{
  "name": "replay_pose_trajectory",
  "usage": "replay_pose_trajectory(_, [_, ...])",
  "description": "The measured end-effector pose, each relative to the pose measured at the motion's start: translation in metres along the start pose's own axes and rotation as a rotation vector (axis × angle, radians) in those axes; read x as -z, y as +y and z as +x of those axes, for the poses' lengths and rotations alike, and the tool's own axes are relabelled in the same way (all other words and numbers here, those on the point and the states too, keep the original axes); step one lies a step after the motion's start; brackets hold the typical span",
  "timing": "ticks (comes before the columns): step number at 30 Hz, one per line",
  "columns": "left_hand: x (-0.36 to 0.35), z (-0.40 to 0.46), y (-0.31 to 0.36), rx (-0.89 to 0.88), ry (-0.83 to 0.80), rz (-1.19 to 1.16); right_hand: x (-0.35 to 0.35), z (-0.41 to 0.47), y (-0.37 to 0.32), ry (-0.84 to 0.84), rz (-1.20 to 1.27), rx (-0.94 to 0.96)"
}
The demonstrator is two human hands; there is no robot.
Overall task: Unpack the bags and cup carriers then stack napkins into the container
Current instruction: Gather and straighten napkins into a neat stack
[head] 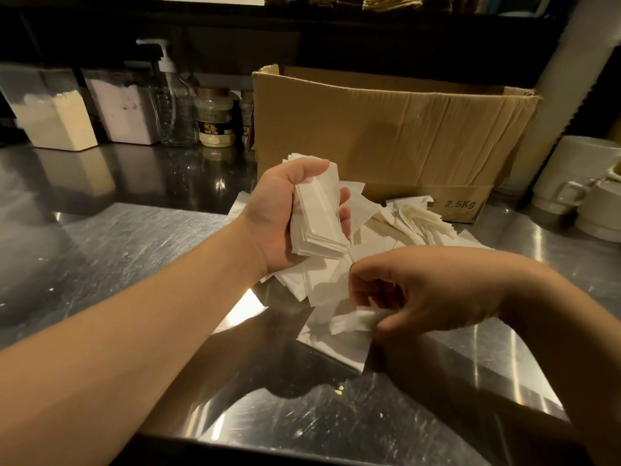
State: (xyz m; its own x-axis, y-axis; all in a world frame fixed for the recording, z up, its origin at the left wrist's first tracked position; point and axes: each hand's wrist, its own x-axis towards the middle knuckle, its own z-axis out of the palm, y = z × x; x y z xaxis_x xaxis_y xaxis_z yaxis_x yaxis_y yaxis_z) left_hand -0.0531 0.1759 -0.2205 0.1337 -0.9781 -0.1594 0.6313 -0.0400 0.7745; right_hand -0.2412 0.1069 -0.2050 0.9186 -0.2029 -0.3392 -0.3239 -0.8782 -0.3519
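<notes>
Step judged: loose napkins gathered into stack. Edges best squared before each 1 is added. Left hand point(285, 210) raised, palm up, grip curled round napkin stack point(317, 220). Right hand point(420, 290) low, single napkin point(353, 319) pinched above loose napkins point(396, 227) on surface point(117, 247). Cardboard box point(386, 129) behind.

"2.5Kg" printed on cardboard box point(386, 129) — jar labels unreadable

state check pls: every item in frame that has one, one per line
left hand: grips a napkin stack, held above the counter
right hand: pinches a single napkin
loose napkins: scattered on the counter
cardboard box: open, upright
pump bottle: upright
mugs: stacked
</notes>
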Motion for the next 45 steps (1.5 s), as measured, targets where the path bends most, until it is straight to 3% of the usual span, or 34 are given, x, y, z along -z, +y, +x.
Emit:
replay_pose_trajectory(5, [0.001,0.0,0.001,0.006,-0.012,0.004,0.004,0.002,-0.001,0.145,0.056,0.069])
replay_pose_trajectory(15, [0.001,-0.002,0.001,-0.003,-0.012,0.11,0.009,-0.003,0.009,0.386,0.539,0.283])
replay_pose_trajectory(25, [0.0,-0.003,0.0,0.017,-0.192,0.224,0.013,-0.007,0.01,0.663,0.907,0.456])
replay_pose_trajectory(30, [0.0,-0.004,-0.006,-0.047,-0.19,0.312,0.011,-0.003,0.013,0.8,0.98,0.402])
replay_pose_trajectory(37, [0.001,-0.006,-0.006,0.026,-0.3,0.308,0.008,0.004,0.01,0.919,0.961,0.276])
replay_pose_trajectory(45, [0.0,-0.004,-0.009,-0.017,-0.226,0.305,0.004,0.009,0.006,0.975,0.969,0.167])
